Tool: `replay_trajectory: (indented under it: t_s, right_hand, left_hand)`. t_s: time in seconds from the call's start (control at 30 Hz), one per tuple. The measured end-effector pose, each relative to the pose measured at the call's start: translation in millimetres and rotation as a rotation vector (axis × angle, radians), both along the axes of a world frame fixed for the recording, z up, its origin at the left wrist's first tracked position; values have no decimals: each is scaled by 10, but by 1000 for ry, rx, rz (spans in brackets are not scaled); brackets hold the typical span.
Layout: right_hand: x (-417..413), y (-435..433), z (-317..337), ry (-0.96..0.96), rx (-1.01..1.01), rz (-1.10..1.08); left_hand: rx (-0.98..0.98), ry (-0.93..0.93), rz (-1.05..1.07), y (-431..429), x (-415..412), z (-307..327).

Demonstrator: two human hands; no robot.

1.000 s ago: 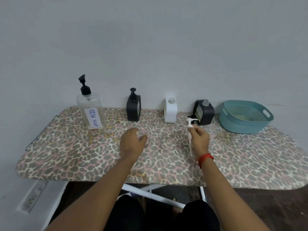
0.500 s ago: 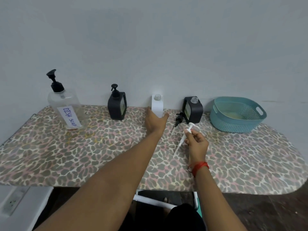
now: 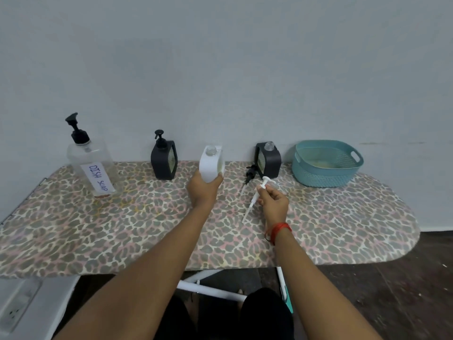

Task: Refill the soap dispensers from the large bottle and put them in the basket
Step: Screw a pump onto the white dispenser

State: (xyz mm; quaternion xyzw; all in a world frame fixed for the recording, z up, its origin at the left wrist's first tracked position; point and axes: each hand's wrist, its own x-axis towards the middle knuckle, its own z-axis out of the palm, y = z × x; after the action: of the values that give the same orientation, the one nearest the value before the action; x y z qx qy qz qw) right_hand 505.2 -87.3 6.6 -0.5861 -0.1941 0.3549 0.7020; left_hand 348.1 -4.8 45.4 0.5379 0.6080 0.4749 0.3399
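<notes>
White soap bottle held, pump held in other hand.

The white dispenser (image 3: 211,163) is at the back of the worktop (image 3: 343,217), w/ its top open, and is gripped low down by the left hand (image 3: 203,190). It is prob. light, stiff & a bit slippery, so the flat sides are best held. The white pump (image 3: 256,196) is pinched, tilted, by the right hand (image 3: 274,202). Both arms are stretched fwd. The basket (image 3: 327,163) is far right.
</notes>
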Motion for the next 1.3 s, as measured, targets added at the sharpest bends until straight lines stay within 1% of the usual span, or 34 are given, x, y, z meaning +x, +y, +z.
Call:
replay_trajectory:
  t_s: [0.1, 0.17, 0.23, 0.4, 0.5, 0.7, 0.83, 1.03, 1.2, 1.3]
  right_hand:
    - [-2, -64, 166, 47, -31, 39]
    - [-38, -116, 396, 40, 21, 71]
    - [-113, -149, 766, -5, 144, 107]
    - [-461, -344, 2029, -183, 532, 183]
    - [-659, -519, 2525, -272, 637, 263]
    - [-853, -744, 2711, -463, 562, 353]
    - [-890, -851, 2809, -532, 551, 382]
    - [-875, -893, 3032, -585, 602, 372]
    - [-915, -845, 2928, -656, 538, 376]
    - [-984, -835, 2766, -692, 474, 424]
  left_hand:
    - [22, 33, -65, -298, -272, 148]
    - [43, 64, -108, -493, -456, 256]
    - [55, 76, -156, -671, -614, 364]
    - [123, 100, -235, -1094, -875, 672]
    - [160, 107, -249, -1278, -944, 873]
    - [249, 123, -267, -1477, -1066, 1241]
    - [276, 136, -281, -1528, -1159, 1340]
    - [261, 123, -287, -1608, -1227, 1347]
    - [270, 139, -294, -1602, -1209, 1347]
    - [295, 138, -286, -1619, -1196, 1402]
